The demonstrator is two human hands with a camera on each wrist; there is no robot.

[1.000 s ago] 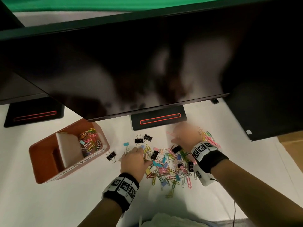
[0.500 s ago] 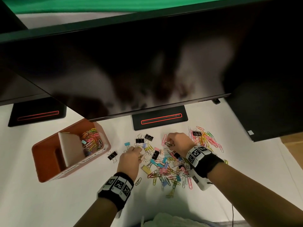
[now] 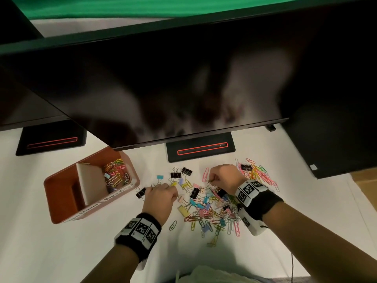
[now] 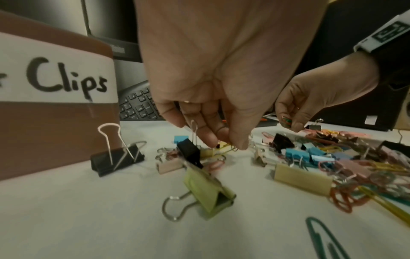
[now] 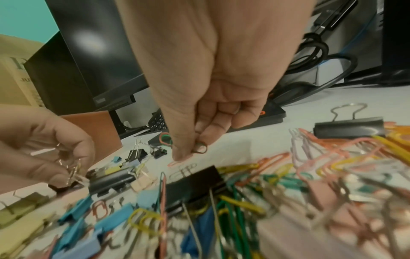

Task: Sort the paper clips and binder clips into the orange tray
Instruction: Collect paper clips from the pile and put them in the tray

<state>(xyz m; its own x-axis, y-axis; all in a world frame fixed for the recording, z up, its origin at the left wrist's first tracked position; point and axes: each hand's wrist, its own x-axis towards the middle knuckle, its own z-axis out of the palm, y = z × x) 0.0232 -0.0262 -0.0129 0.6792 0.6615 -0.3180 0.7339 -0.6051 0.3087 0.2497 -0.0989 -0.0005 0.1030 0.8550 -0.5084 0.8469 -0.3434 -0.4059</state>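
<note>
A mixed pile of coloured paper clips and binder clips (image 3: 210,209) lies on the white table. The orange tray (image 3: 67,217) stands at the left; a cardboard divider splits it, and paper clips (image 3: 116,174) fill its far compartment. My left hand (image 3: 173,194) is at the pile's left edge and pinches binder clips (image 4: 190,154) by their wire handles, so they dangle under the fingers. My right hand (image 3: 212,179) hovers over the pile's far edge, thumb and forefinger pinching a few paper clips (image 5: 199,149).
A big dark monitor overhangs the table, its stand base (image 3: 201,149) just behind the pile. A second heap of paper clips (image 3: 261,176) lies at the right. A black binder clip (image 3: 140,193) and a lone green paper clip (image 3: 173,225) lie near my left hand.
My right hand has come left from the right-hand heap to the far edge of the main pile and settled. The left hand has barely moved.
</note>
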